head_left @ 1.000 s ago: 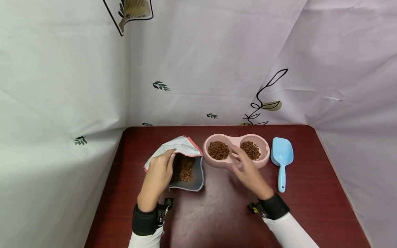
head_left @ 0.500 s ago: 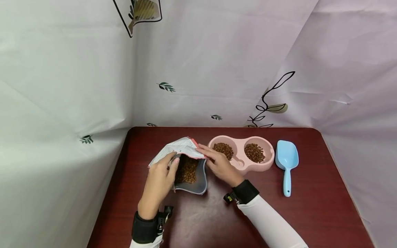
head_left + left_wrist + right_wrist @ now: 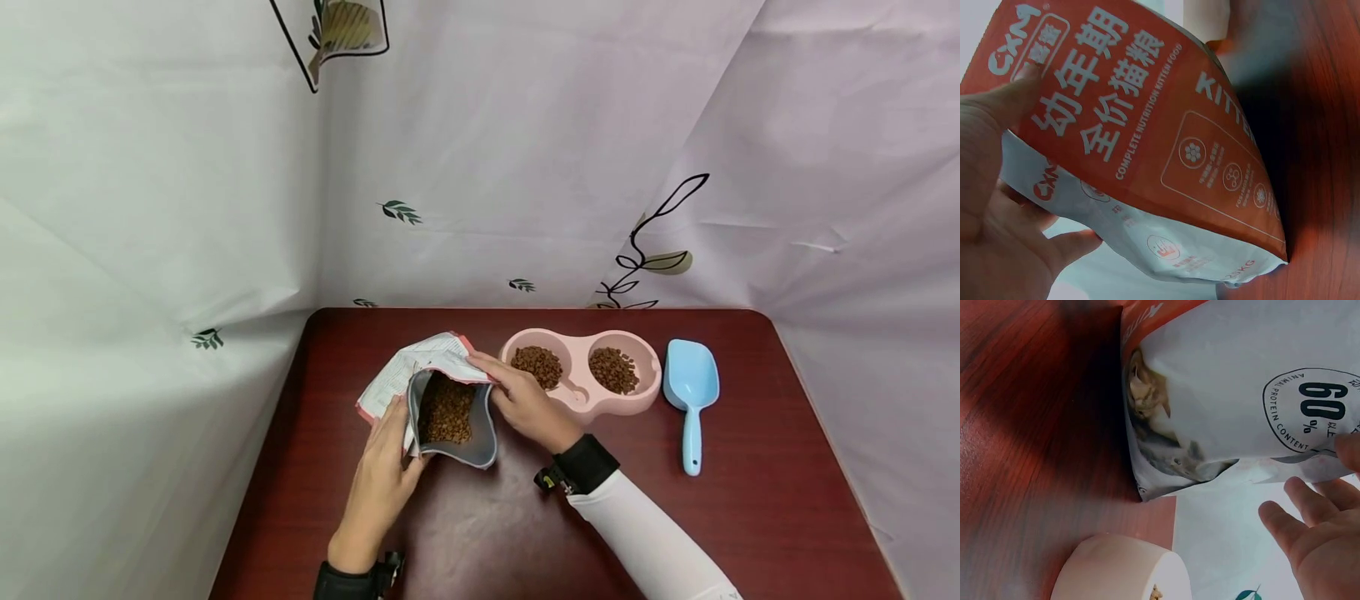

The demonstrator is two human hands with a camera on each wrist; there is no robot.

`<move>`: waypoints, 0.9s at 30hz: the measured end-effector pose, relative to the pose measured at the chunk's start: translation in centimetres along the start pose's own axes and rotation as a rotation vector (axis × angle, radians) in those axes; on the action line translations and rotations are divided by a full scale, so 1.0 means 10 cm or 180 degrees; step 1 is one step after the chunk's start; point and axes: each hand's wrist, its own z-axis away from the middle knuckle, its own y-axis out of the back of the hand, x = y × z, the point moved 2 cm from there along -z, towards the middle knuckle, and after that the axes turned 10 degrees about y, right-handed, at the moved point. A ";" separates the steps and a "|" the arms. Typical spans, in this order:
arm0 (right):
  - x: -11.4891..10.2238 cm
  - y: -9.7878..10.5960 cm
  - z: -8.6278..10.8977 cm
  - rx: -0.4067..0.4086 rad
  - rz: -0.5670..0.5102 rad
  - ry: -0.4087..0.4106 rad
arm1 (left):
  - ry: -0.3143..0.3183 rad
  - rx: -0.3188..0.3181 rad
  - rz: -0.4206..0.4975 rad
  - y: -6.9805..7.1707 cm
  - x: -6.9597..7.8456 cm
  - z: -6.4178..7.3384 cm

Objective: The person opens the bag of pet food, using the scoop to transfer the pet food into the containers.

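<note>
A kitten food bag (image 3: 480,450) stands on the table with its mouth open, its grey lining and brown kibble (image 3: 447,414) showing. Its folded-back flap leans left and away. My left hand (image 3: 375,487) rests along the bag's left side, fingers fairly straight; in the left wrist view the thumb (image 3: 1007,97) lies on the orange face. At the bag's right corner my right hand (image 3: 531,406) holds the rim, thumb in front and fingers behind. The right wrist view shows those fingers (image 3: 1282,522) spread beside the bag's white face.
A pink double bowl (image 3: 588,400) stands right of the bag, kibble in both hollows. Further right lies a light blue scoop (image 3: 692,379), handle toward me. The dark red table (image 3: 738,500) meets white patterned cloth (image 3: 480,167) behind it.
My right hand has come left from over the pink bowl to the bag's right corner. My left hand has let go of the top flap and slid down toward me along the bag's left side.
</note>
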 end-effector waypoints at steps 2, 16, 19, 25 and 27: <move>-0.02 -0.01 0.00 -0.0011 -0.0005 -0.0003 | -0.0036 0.0021 -0.0029 -0.02 0.00 0.01; -0.12 -0.06 0.15 0.0233 -0.0192 -0.0003 | -0.0235 0.0096 0.0073 0.07 0.04 0.17; -0.21 -0.04 0.20 0.0189 -0.0190 -0.0015 | -0.0131 -0.0009 0.0171 0.17 0.06 0.24; -0.42 0.07 0.30 0.0328 -0.0140 -0.0037 | 0.0117 -0.0357 0.0338 0.37 0.16 0.32; -0.48 0.12 0.33 0.0430 -0.0058 -0.0048 | 0.0172 -0.0432 0.0402 0.41 0.18 0.31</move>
